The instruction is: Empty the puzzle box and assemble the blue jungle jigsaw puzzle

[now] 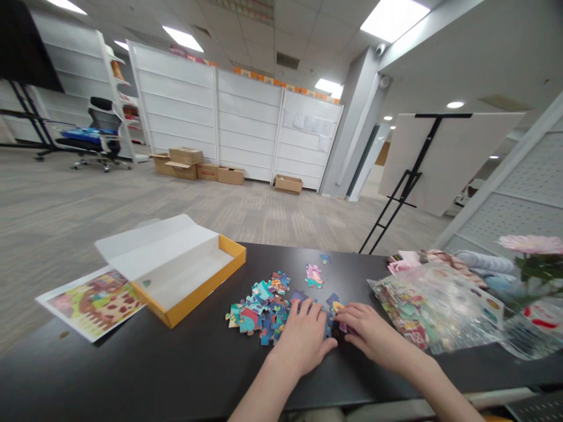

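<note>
On the black table a heap of colourful jigsaw puzzle pieces (pixel 259 309) lies left of my hands. My left hand (pixel 303 334) rests flat over the heap's right side and joined dark-blue pieces, fingers stretched out and thumb apart. Beside it, my right hand (pixel 372 331) has thumb and fingers closed on a purple puzzle piece (pixel 343 328) at the right edge of those pieces; the fingers partly hide it. Farther back lie a pink-and-teal puzzle piece group (pixel 314 275) and a small blue puzzle piece (pixel 325 258).
An open yellow box (pixel 206 287) with a white lid stands left, overlapping a printed farm picture (pixel 94 299). To the right are a clear plastic bag (pixel 440 305), folded cloths (pixel 484 266) and a pink flower (pixel 532 245). An easel board (pixel 444 158) stands beyond the table.
</note>
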Tool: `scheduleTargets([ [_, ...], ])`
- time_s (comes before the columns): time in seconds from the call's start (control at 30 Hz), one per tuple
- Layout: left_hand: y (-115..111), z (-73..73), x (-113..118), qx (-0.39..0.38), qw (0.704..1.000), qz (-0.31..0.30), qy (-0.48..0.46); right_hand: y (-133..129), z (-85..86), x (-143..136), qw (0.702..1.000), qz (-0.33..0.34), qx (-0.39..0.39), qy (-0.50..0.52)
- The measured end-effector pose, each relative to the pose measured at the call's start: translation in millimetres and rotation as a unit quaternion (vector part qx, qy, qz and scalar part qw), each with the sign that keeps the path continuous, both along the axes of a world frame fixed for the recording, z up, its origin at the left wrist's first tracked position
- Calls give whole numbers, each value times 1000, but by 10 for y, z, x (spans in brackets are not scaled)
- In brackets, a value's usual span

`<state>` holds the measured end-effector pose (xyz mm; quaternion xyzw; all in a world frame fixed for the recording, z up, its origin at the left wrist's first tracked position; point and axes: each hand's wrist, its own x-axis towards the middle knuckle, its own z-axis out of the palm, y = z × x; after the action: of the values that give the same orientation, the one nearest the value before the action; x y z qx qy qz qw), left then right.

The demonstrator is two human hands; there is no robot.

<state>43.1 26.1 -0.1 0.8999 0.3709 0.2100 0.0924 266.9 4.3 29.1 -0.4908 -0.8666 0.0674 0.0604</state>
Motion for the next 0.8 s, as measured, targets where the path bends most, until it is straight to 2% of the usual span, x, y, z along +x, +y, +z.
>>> scheduleTargets([
  [0.2,16,-19,-2,6,1000,6,2,115,90,-73,999,32,-6,-17],
  [0.47,23,-27,-1,6,1000,4,2,244,237,-86,996,40,-84,4],
  [0.7,33,-9,-17,5,1000,2,4,371,179,4,987,31,-100,119],
  [0.8,30,17,-16,2,1000,0,8,493,82,74,969,2,-154,194],
])
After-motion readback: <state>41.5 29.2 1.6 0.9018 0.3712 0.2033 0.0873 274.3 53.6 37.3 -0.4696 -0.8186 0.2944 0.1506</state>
